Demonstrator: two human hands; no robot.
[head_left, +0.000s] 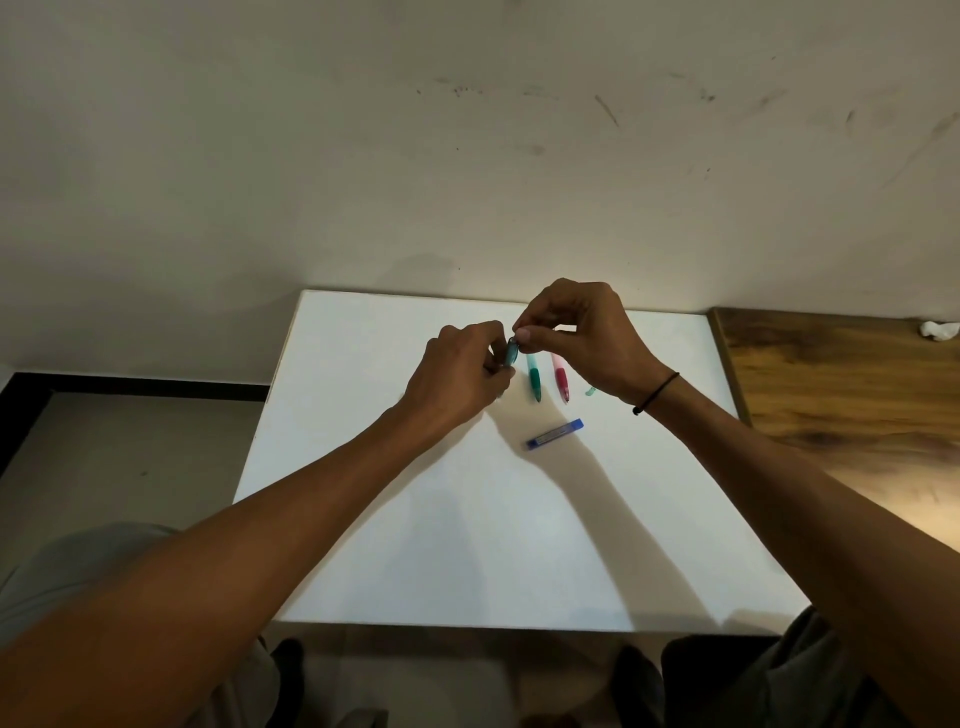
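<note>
Gripped a slim translucent blue plastic pen in the left hand, fingers curled round its lower part, over the far half of the flat white worktop. Pinched the pen's upper end between thumb and forefinger of the right hand, a thin black band on that wrist. Noted a green plastic pen and a pink-and-red plastic pen lying side by side on the worktop just right of the held one, apart from each other. Noted a small flat blue rectangular case nearer the body, clear of both hands
</note>
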